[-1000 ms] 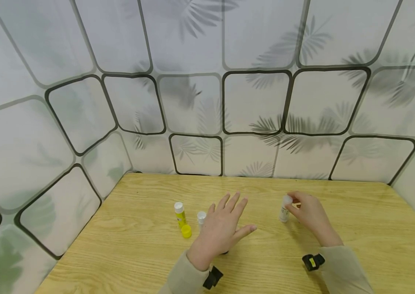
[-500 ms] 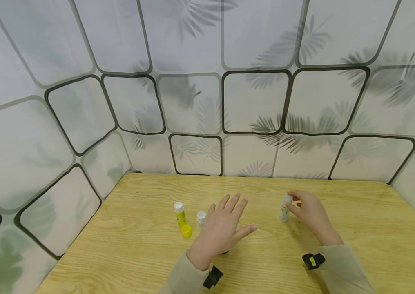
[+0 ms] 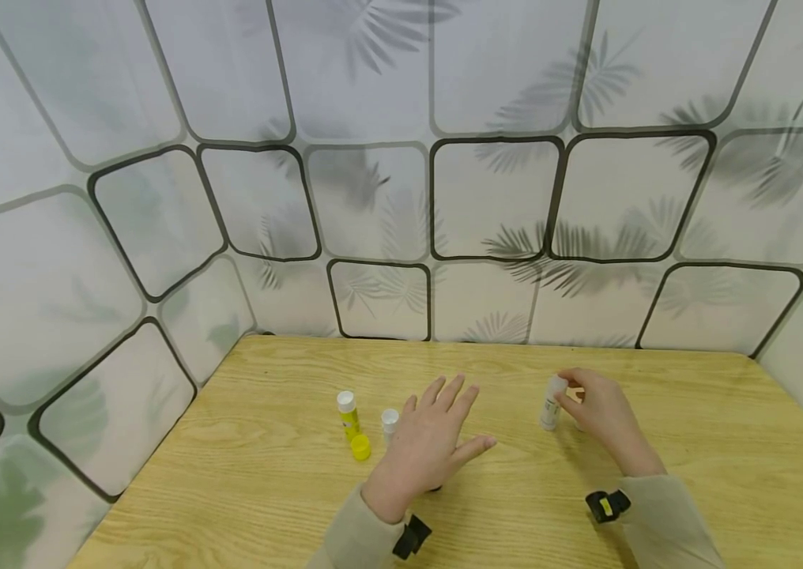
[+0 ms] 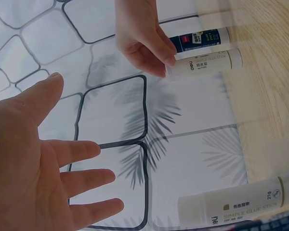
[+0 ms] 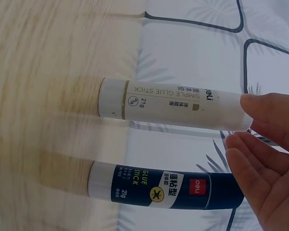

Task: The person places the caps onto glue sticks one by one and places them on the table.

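Beige sleeves (image 3: 668,518), two. From one came my right hand (image 3: 604,411): its fingertips pinched the top of a white glue stick (image 5: 159,103), upright on the table (image 3: 266,490); gripped high, I judged, to steady it. Just beside stood a navy glue stick (image 5: 164,187), also upright, close enough to line up with it. My left hand (image 3: 426,442) had fingers straight and spread, apparently holding nothing, perhaps to avoid knocking its neighbours: a second white glue stick (image 4: 236,204) just beside it and, farther left, a yellow glue stick (image 3: 349,420) with a round yellow piece (image 3: 360,448), possibly a cap, before it. Behind everything hung a leaf-printed backdrop (image 3: 494,197).
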`<action>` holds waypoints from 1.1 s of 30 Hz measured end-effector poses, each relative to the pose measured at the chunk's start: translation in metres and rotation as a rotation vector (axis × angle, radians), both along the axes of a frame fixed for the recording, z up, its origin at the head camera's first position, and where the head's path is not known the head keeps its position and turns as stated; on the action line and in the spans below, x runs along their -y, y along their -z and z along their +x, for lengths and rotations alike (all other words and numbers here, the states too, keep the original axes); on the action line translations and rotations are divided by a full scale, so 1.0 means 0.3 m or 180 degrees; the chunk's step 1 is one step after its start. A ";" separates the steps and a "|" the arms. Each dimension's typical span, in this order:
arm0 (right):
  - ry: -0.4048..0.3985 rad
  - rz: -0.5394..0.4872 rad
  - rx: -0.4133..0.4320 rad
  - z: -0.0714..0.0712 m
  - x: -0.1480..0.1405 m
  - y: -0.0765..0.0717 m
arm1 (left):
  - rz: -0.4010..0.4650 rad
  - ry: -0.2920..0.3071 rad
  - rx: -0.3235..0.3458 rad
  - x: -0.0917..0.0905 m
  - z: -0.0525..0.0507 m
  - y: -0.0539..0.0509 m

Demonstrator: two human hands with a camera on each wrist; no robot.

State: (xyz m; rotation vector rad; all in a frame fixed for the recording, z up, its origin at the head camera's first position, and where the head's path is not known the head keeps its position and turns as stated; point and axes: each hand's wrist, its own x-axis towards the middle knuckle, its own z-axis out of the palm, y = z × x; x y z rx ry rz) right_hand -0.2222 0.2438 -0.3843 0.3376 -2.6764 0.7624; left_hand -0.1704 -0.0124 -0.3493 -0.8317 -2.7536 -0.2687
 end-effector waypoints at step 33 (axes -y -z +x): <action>-0.0816 0.0306 -0.1071 0.153 0.107 -0.126 | -0.0025 -0.0014 -0.0019 0.008 -0.007 0.002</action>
